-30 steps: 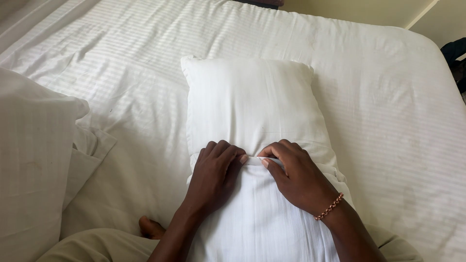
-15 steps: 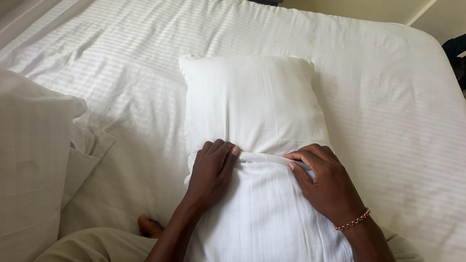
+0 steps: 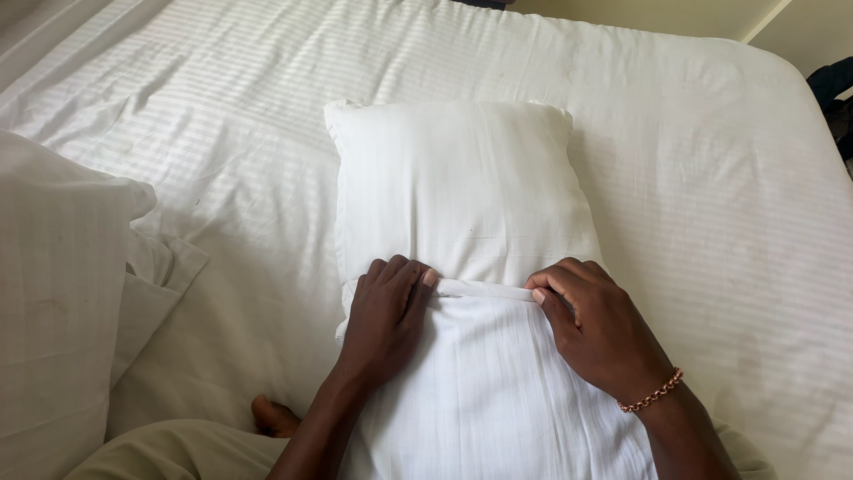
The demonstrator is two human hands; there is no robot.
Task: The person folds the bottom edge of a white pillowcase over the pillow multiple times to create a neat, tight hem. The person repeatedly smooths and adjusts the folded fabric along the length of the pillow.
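Left hand: fingers curled, gripping the case hem near its left end.
Right hand: fingers bent, pinching the same hem at its right end; bracelet on wrist.
Count: two hands, one pillow, one case, a second pillow at left.
Pillow: mid-bed, lower half inside case.
Axis: long axis running away from the person, bare end farthest.

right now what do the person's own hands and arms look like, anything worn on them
Both forearms are bare, with no sleeves in view. The right hand has a copper-coloured chain-link bracelet at the wrist. The left hand shows no ring, watch or bracelet. Fingernails are short and unpainted.
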